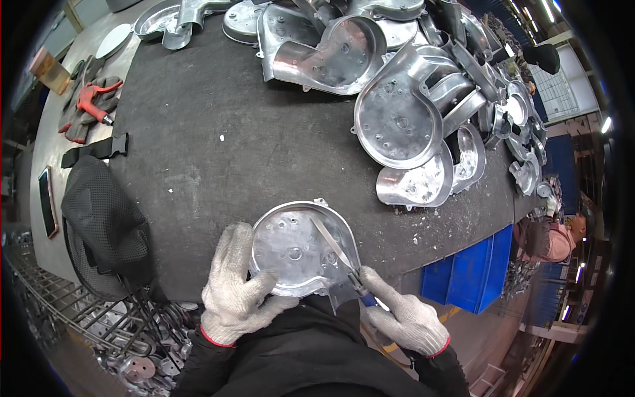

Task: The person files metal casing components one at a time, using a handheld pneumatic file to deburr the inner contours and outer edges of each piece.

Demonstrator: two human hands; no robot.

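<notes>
A round, shallow cast-metal housing with a raised rim and a spout lies at the table's near edge, close to my body. My left hand, in a white knit glove with a red cuff, holds its left rim, fingers along the outside and thumb over the edge. In the same kind of glove, my right hand is closed around a file-like tool with a thin metal blade and a dark blue handle. The blade reaches across the inside of the housing; whether its tip touches the metal I cannot tell.
Many similar housings are heaped at the far right on the dark mat. At left are a red air gun on gloves, a phone and a black mesh bag. Blue bins stand right; another person works beyond.
</notes>
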